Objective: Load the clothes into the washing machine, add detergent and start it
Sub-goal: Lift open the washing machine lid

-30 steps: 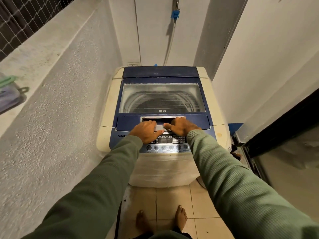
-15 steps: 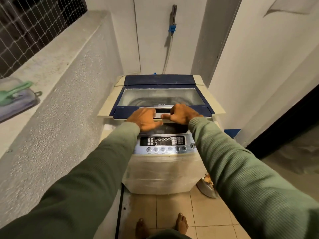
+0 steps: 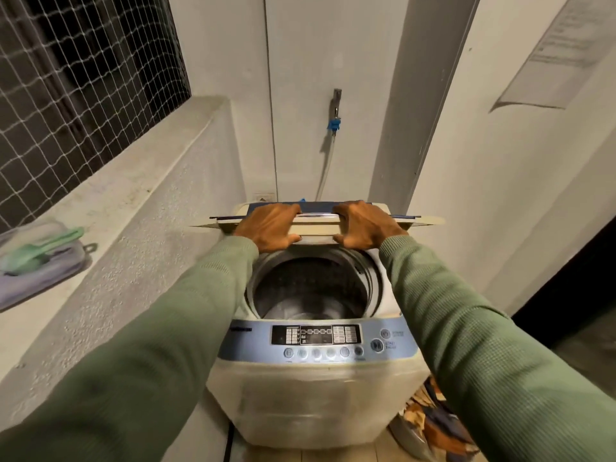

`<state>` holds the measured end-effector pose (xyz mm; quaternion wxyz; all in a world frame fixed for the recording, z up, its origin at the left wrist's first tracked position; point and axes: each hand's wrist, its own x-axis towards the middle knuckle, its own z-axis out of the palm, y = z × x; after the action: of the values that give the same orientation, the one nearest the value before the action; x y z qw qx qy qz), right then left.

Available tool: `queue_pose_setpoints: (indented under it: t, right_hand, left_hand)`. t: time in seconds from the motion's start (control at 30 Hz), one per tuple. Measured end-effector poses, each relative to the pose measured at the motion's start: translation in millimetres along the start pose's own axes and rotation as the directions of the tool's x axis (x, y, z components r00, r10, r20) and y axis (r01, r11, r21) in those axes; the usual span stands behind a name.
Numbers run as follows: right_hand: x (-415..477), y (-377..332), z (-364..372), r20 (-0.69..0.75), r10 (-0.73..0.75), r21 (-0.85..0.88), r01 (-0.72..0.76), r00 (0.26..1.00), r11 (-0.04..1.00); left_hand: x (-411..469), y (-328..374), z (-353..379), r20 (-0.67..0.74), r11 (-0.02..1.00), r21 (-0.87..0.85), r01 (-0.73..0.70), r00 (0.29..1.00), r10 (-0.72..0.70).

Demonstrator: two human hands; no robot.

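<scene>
On the ledge at the left sits a tub [image 3: 40,271] with a green scoop [image 3: 46,246] on top. It may be the detergent, though no label shows. At the washing machine [image 3: 316,405], the left hand [image 3: 270,228] curls its fingers over the front edge of the lid [image 3: 316,223], thumb beneath. The lid is raised and seen edge-on above the drum [image 3: 313,295], which looks empty. The right hand [image 3: 365,225] grips the same edge the same way, near the left. Low on the right, beside the machine's near corner, lies a heap of patterned clothes [image 3: 433,425]. To open it well, push both hands evenly up and back until the lid stands by itself. Let go only once it holds.
</scene>
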<state>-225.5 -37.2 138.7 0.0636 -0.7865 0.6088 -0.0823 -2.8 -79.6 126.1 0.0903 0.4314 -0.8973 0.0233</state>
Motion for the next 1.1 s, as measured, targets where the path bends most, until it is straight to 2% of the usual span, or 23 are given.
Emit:
queue_pose_setpoints:
  t: [0.2, 0.47, 0.57, 0.67, 0.77, 0.93, 1.1]
  right_hand:
    - [23, 14, -28, -0.187, -0.052, -0.056, 0.042, 0.981, 0.998]
    - [51, 29, -46, -0.373, -0.045, -0.141, -0.009, 0.927, 0.990]
    - [62, 31, -48, -0.416, -0.045, -0.175, -0.031, 0.908, 0.984]
    - [74, 33, -50, -0.450, -0.030, -0.157, -0.046, 0.892, 0.987]
    - [86, 35, -51, -0.476, -0.016, -0.176, -0.078, 0.879, 0.981]
    - [101, 39, -44, -0.570, -0.010, -0.190, -0.119, 0.822, 0.975]
    - [115, 45, -35, -0.571, -0.004, -0.272, -0.184, 0.821, 0.944]
  left_hand:
    - [21, -14, -23, -0.240, 0.990, 0.133, -0.037, 0.968, 0.069]
    - [64, -27, -29, -0.352, 0.970, 0.221, 0.101, 0.936, -0.018]
    - [78, -28, -25, -0.358, 0.948, 0.246, 0.202, 0.928, -0.105]
    - [89, -25, -22, -0.357, 0.939, 0.199, 0.279, 0.913, -0.196]
    - [98, -28, -27, -0.347, 0.958, 0.084, 0.274, 0.909, -0.230]
    - [106, -35, -27, -0.255, 0.959, -0.042, 0.281, 0.925, -0.282]
    - [118, -38, -25, -0.174, 0.943, 0.065, 0.327, 0.934, -0.311]
